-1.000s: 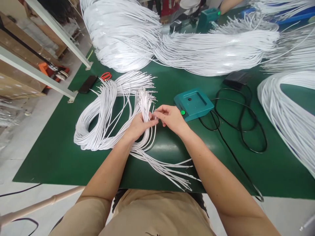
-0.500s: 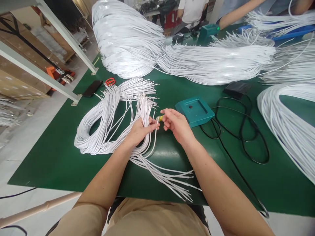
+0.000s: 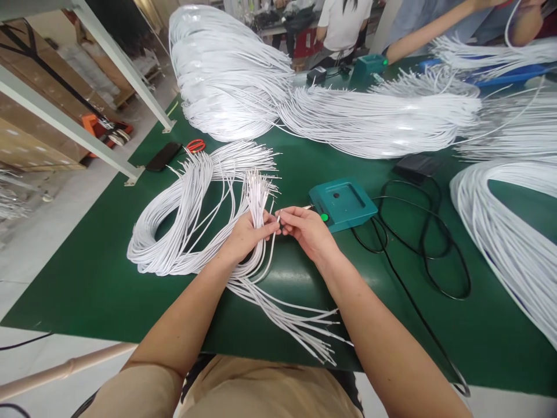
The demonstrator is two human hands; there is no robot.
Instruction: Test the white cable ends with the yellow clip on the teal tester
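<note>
My left hand (image 3: pixel 249 235) is closed around an upright bunch of white cables (image 3: pixel 257 194), their stripped ends pointing up. Between its thumb and fingers a single white cable (image 3: pixel 272 247) stands apart from the bunch. The fingertips of my right hand (image 3: pixel 302 226) pinch that cable's upper end, close beside my left thumb. Just right of my right hand lies a teal box (image 3: pixel 354 217) with a green light on its near left corner and a thin metal tip at its left side. More cables from the bunch curl left and fan out toward the table's front edge.
Large white cable bundles (image 3: pixel 378 125) lie across the back of the green table (image 3: pixel 87 278). Another coil (image 3: pixel 505 232) is at the right. A black cord (image 3: pixel 429 255) loops beside the box. Red-handled scissors (image 3: pixel 195 146) and a black phone (image 3: pixel 163 157) lie back left. A co-worker's arm (image 3: pixel 430 29) shows behind.
My right hand has moved slightly down and left onto the cable end. The yellow piece at its fingertips is no longer visible. The box's green light now shows.
</note>
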